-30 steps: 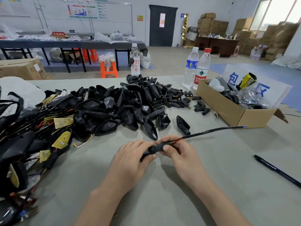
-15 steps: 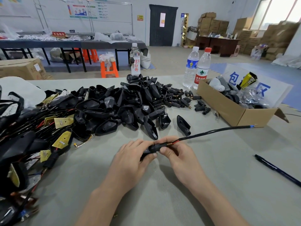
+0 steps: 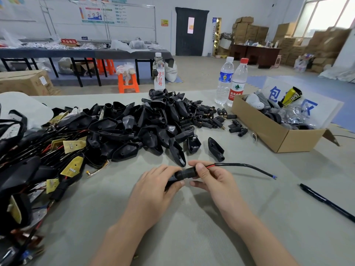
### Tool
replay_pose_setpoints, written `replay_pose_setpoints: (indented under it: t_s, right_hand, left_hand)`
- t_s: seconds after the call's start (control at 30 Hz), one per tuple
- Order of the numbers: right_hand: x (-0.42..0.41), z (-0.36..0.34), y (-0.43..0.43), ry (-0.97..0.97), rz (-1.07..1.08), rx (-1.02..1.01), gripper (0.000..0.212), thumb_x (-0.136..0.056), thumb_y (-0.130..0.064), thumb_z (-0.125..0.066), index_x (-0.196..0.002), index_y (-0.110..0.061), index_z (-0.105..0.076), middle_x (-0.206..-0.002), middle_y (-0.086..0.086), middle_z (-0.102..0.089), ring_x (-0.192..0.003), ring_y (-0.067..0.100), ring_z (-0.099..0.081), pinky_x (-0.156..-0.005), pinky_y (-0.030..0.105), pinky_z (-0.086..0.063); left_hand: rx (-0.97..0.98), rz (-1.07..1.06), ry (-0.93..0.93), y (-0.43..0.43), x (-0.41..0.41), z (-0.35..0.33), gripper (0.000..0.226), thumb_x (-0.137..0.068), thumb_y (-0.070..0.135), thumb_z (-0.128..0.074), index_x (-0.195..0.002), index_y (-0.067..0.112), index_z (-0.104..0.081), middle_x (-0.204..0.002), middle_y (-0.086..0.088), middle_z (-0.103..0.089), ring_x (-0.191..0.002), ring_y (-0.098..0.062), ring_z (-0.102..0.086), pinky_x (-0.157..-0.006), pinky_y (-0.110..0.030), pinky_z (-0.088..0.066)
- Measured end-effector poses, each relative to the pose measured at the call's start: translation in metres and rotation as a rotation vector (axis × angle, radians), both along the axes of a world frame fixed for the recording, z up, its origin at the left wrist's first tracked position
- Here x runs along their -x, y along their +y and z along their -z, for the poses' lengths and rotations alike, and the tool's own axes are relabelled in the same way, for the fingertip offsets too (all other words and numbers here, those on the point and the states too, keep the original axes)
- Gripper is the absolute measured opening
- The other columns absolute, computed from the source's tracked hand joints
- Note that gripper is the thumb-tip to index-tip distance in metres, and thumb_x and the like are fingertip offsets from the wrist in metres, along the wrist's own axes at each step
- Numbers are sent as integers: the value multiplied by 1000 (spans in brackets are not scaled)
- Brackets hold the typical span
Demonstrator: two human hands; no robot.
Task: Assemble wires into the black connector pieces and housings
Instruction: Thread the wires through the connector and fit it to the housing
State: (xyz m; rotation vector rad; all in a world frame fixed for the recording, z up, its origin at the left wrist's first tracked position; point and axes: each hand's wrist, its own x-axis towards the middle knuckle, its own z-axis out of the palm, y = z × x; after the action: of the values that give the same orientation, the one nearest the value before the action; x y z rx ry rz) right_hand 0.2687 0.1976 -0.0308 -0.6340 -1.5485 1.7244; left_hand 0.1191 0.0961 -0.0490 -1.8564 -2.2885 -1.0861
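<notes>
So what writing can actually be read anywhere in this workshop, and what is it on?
"凉白开": clear bottle, red characters running downwards.
"农夫山泉": red-capped bottle.
"不合格区": red sign on the far table.
"包" and "区": white board behind the cardboard box; the middle character is hidden.
Wall posters, yellow notice, blue-labelled bottle: too small or blurred.

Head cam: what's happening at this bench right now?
A person holds a black connector piece with both hands over the table. The left hand grips its left end, and the right hand pinches the end where a black cable exits. The cable trails right, its free end loose. A pile of black housings lies behind.
</notes>
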Motion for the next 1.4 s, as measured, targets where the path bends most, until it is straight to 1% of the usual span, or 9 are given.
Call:
replay_pose_setpoints:
  t_s: [0.13,0.43,0.67,0.9,1.07,1.2,1.3,1.4]
  right_hand:
    - [-1,-1,2,2,46,51,22,-96,-24,-58,-99,-16,-78,-100,7,-76,-93,19,-72,-71,25,-59]
    - [0,-1,2,-19,101,49,20,-96,-20,-60,-92,-16,-79,-93,6,-77,-84,13,-72,-66,22,-57]
    - [0,-2,-1,-53,133,31,20,-99,-17,-59,-92,-16,-78,-89,2,-78,-80,14,-73,-67,21,-57]
    - [1,-4,-2,-73,137,11,22,-100,-19,-57,-92,-16,-77,-90,2,-78,-82,15,-75,-69,21,-58]
    - [1,-3,-1,-73,148,-4,23,-100,-21,-56,-90,-17,-76,-90,3,-78,-81,16,-74,-70,23,-58]
    - [0,-3,-1,-58,139,2,24,-100,-23,-56,-90,-17,-76,-89,3,-78,-82,17,-75,-68,21,-58]
    - [0,-3,-1,-46,126,16,24,-100,-24,-56,-91,-16,-76,-90,3,-78,-83,17,-75,-69,20,-57]
    - [0,-3,-1,-36,117,25,24,-100,-24,-56,-90,-17,-77,-90,4,-78,-83,17,-75,-69,20,-57]
  left_hand:
    - [-2,-18,7,0,0,0,18,-98,50,-53,-113,40,-57,-102,24,-58,-100,0,-54,-92,-32,-43]
    - [12,-40,32,0,-1,-1,16,-97,49,-54,-111,41,-58,-100,24,-57,-99,1,-53,-93,-30,-42]
    - [7,-60,59,-1,-3,0,17,-97,47,-54,-112,40,-58,-100,23,-56,-96,0,-53,-89,-31,-43]
    - [-7,-49,68,-1,-2,0,16,-98,46,-56,-113,41,-57,-97,23,-54,-92,-1,-53,-84,-31,-44]
    - [-28,-44,54,-1,-2,0,23,-94,53,-51,-112,41,-58,-95,22,-57,-91,-2,-55,-82,-32,-47]
    - [-32,-69,55,-2,-3,0,28,-92,58,-48,-113,43,-57,-97,23,-56,-90,-1,-55,-75,-29,-49]
    - [-30,-83,60,-2,-3,0,29,-91,60,-46,-114,44,-55,-97,24,-53,-89,-1,-54,-69,-28,-49]
    - [-29,-79,59,-2,-3,0,29,-91,60,-47,-115,44,-55,-97,24,-53,-88,-1,-54,-69,-28,-49]
